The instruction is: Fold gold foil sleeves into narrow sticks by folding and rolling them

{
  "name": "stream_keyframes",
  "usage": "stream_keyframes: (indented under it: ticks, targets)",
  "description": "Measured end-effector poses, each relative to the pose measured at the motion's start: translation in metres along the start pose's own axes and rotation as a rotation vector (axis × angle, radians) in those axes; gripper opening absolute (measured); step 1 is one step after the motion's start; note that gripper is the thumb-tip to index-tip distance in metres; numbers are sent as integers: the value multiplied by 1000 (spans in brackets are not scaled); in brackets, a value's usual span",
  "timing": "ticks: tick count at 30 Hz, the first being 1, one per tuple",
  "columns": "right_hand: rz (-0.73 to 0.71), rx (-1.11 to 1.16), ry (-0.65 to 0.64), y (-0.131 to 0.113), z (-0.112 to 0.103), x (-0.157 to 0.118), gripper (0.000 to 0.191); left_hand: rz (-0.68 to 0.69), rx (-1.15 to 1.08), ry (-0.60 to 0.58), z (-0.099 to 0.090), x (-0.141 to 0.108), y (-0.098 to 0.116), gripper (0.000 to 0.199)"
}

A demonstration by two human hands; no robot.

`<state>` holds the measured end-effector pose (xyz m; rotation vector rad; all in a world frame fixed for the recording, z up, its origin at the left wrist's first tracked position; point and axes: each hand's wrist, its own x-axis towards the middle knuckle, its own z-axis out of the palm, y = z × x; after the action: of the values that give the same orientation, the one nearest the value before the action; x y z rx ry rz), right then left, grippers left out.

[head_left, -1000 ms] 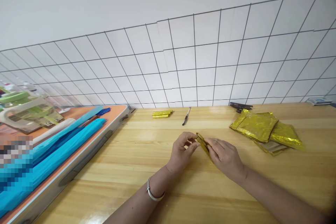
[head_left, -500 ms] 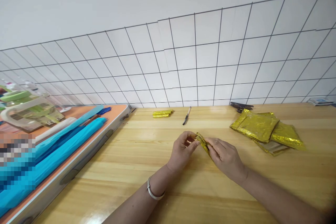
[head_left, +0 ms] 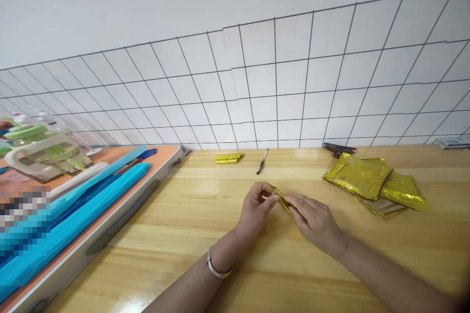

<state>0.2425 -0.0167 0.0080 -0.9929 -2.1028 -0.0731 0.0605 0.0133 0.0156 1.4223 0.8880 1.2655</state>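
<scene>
Between my two hands, above the wooden table point(head_left: 176, 234), is a narrow folded gold foil packet point(head_left: 282, 200). My left hand point(head_left: 257, 208) pinches its upper end between thumb and fingers; a silver bangle circles that wrist. My right hand point(head_left: 317, 220) is closed on the packet's right side, with the fingers covering part of it. Farther back lie folded gold foil strips point(head_left: 228, 158), side by side. To the right, several flat gold foil packets point(head_left: 362, 176) overlap in a loose pile.
A pen point(head_left: 262, 162) lies beyond my hands. Behind the pile sits a black hair clip point(head_left: 338, 149). On the left, an orange-topped surface point(head_left: 167, 156) holds blue rolled material point(head_left: 91, 215) and a container with a green lid point(head_left: 27, 132). A tiled wall point(head_left: 257, 83) closes off the back.
The packet between my hands looks narrower, and my right fingers have shifted slightly along it. The view has moved a little; the other things stay in place.
</scene>
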Motion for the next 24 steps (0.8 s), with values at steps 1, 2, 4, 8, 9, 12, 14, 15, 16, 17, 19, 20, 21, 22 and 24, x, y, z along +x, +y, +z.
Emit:
stream_keyframes:
  ticks: [1, 2, 4, 8, 9, 12, 14, 15, 16, 17, 19, 20, 21, 22, 24]
  targets:
    - [-5, 8, 0, 0, 0, 0, 41, 9, -5, -7, 0, 0, 1, 20]
    - [-9, 14, -4, 0, 0, 0, 41, 12, -14, -21, 0, 0, 3, 20]
    - [-14, 24, -17, -1, -1, 1, 41, 4, -46, -57, 0, 0, 5, 20]
    - [-11, 43, -12, -2, -2, 2, 41, -15, -59, -104, -2, 0, 9, 26]
    - [-11, 49, -4, -2, -2, 2, 41, -17, -43, -109, -2, 0, 9, 29]
    - [-6, 75, 6, -3, -2, 2, 41, -18, -13, -115, -4, 0, 9, 31]
    - [6, 103, -8, -3, -3, 3, 40, -18, -11, -109, -4, 0, 8, 28]
    - [17, 122, -22, -2, -4, 4, 40, -19, -15, -102, -5, 1, 8, 27]
    - [29, 143, -33, -2, -5, 4, 39, -22, -22, -92, -5, 1, 8, 26]
    - [45, 167, -35, -1, -5, 5, 38, -27, -31, -83, -6, 2, 7, 26]
    - [86, 215, -22, 1, -7, 6, 36, -31, -52, -58, -8, 4, 7, 26]
    - [118, 238, -2, 2, -7, 7, 35, -29, -65, -40, -9, 5, 8, 25]
    - [158, 261, 21, 3, -8, 7, 35, -26, -79, -18, -10, 6, 8, 24]
    - [210, 281, 44, 5, -7, 7, 36, -24, -93, 8, -11, 6, 8, 24]
    - [330, 325, 87, 6, -7, 8, 39, -22, -118, 59, -12, 7, 10, 24]
